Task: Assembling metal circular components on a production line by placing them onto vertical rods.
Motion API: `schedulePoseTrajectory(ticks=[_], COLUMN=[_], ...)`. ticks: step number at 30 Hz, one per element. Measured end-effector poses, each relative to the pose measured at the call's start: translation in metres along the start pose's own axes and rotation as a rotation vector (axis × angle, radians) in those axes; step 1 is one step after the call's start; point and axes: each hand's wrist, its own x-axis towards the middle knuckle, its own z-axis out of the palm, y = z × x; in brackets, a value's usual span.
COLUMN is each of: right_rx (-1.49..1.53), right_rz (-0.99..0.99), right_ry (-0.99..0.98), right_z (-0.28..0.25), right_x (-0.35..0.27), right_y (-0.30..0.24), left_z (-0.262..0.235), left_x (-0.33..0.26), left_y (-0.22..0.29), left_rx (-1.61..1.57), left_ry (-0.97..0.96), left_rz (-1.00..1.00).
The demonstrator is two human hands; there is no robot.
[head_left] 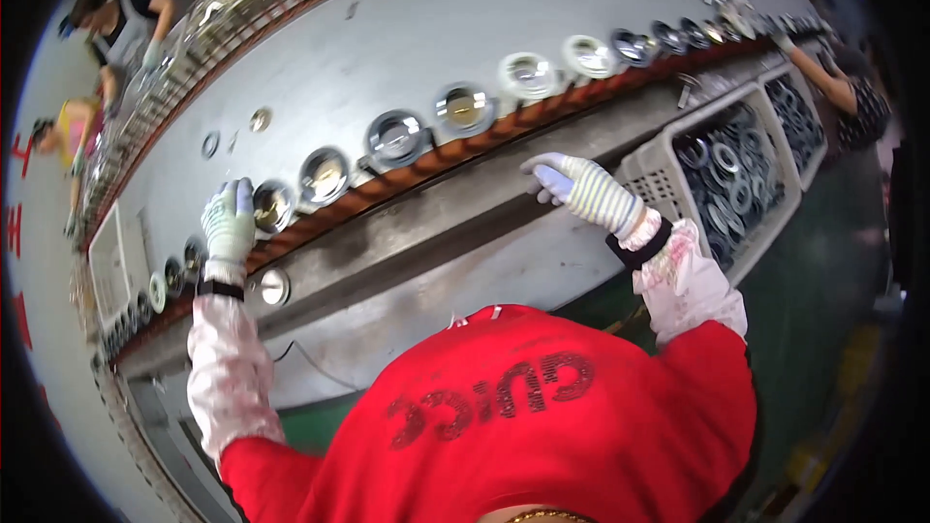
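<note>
My left hand [230,223], in a striped glove with pale blue fingertips, reaches up at the left end of the near row, beside a round dark-rimmed metal dish [274,205]. Its fingers are stretched out, with nothing visible in them. My right hand [587,192], gloved alike, hovers over the metal bench ledge, left of a crate. Its fingers point left, slightly bent and apart, holding nothing I can see. Between the hands the row continues with another dark-rimmed dish [325,175], a wider one [396,138], one with a yellowish middle [465,108] and a white-rimmed one [528,75].
A pale plastic crate [665,167] full of metal rings [733,179] stands at right, another behind it. A loose round metal piece [275,287] lies on the ledge [426,223]. A white bin [108,250] is at far left. Co-workers stand far left and at right.
</note>
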Motion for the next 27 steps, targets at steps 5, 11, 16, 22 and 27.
schedulePoseTrajectory(ticks=[5, 11, 16, 22, 27], right_rx=[-0.594, -0.896, -1.161, -1.545, -1.219], right_rz=[-0.188, -0.121, 0.123, 0.701, 0.450], right_ry=[0.428, 0.710, 0.594, 0.835, 0.482], right_z=[-0.056, -0.113, -0.204, -0.375, -0.427], right_x=[-0.016, -0.110, -0.258, -0.376, -0.260], right_y=[0.034, 0.056, 0.058, 0.081, 0.170], left_z=[-0.086, -0.080, -0.076, -0.073, -0.042], left_x=[0.053, 0.123, 0.171, 0.196, 0.186], left_y=[0.192, 0.301, 0.362, 0.392, 0.344], left_rx=[-0.754, -0.693, -0.597, -0.272, -0.091], left_ry=[0.205, 0.167, -0.167, -0.266, -0.189], left_rz=[0.130, 0.413, 0.164, 0.044, 0.016])
